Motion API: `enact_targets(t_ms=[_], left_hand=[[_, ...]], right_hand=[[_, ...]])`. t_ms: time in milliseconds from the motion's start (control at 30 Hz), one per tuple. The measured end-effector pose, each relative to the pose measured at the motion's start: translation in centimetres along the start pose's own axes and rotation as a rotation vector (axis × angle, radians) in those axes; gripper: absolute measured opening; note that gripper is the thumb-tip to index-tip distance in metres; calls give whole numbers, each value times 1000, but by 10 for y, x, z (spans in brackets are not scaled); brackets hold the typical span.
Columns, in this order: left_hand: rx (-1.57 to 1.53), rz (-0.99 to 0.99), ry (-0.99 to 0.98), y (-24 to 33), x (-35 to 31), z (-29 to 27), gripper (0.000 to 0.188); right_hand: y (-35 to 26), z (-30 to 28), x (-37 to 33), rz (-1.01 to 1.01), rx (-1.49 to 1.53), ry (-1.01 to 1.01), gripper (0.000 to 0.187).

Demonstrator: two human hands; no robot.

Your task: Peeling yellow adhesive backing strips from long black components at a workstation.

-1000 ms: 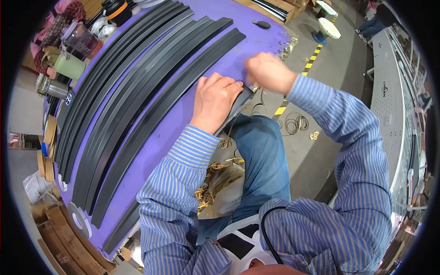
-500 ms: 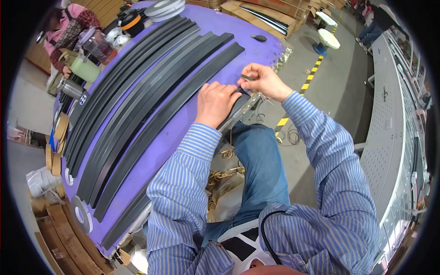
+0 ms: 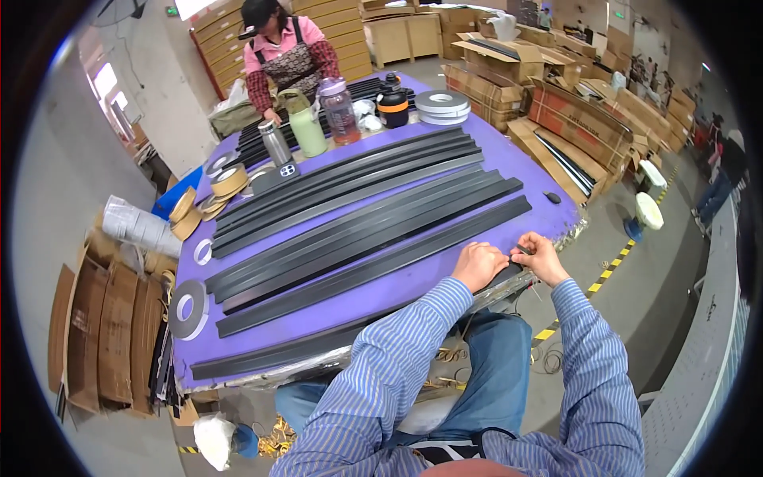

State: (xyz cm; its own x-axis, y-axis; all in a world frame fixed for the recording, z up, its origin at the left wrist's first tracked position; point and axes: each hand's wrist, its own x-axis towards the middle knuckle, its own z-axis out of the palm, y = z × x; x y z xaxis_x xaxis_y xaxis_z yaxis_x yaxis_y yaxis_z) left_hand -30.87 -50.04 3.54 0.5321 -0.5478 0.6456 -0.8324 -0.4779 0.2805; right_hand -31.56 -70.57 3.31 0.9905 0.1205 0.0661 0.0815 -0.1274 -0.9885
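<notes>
Resting over the right end of the nearest black strip [image 3: 274,351], right of frame centre, the left hand [image 3: 479,265] is curled; whether it grips cannot be told. Just beside it, the right hand [image 3: 543,258] pinches a small dark piece [image 3: 523,250]. The strip's long axis runs toward lower left, matte and slender, along the smooth purple tabletop [image 3: 548,219].

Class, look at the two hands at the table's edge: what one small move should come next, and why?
Probably, the right hand should guide the small dark piece it holds toward the end of the nearest dark strip. The piece is already close to that end, and the left hand lies over the strip nearby, seemingly steadying it.
</notes>
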Motion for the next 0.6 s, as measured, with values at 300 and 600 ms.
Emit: enact_targets(t_ms=[300, 600], left_hand=[[70, -224, -58, -18, -100, -95, 16], [175, -451, 0, -33, -293, -303, 13]], right_hand=[[-10, 0, 9, 138, -81, -21, 26], [2, -16, 20, 58, -226, -44, 21]])
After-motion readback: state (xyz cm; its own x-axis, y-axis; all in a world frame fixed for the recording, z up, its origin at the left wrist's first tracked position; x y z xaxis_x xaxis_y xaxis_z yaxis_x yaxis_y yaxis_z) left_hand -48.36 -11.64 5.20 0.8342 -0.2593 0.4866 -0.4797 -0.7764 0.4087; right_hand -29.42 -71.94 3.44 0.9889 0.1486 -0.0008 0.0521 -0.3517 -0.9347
